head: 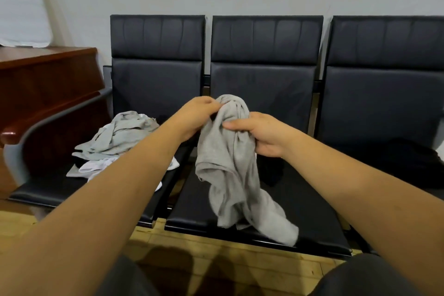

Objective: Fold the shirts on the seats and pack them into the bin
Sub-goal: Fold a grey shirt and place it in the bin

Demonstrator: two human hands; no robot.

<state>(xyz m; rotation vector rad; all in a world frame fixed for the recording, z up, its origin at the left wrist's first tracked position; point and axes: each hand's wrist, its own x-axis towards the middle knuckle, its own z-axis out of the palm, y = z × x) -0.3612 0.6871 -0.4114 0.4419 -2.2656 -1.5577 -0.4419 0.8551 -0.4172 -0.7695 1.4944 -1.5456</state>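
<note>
A crumpled grey shirt (230,170) hangs over the middle seat (312,218), its lower end resting on the cushion. My left hand (194,118) pinches the bunched top of it from the left. My right hand (262,132) grips the same bunch from the right, thumb on the fabric. On the left seat (43,190) lies a pile of shirts (120,137), grey ones on top of white ones (96,166). A black garment (413,161) lies on the right seat, and another dark piece (271,170) sits behind the grey shirt. No bin is in view.
The three black padded seats stand in a row against a pale wall. A brown wooden counter (45,74) stands at the left, beside a curved grey armrest (55,118). Light wooden floor (192,255) runs below the seats, and my knees show at the bottom edge.
</note>
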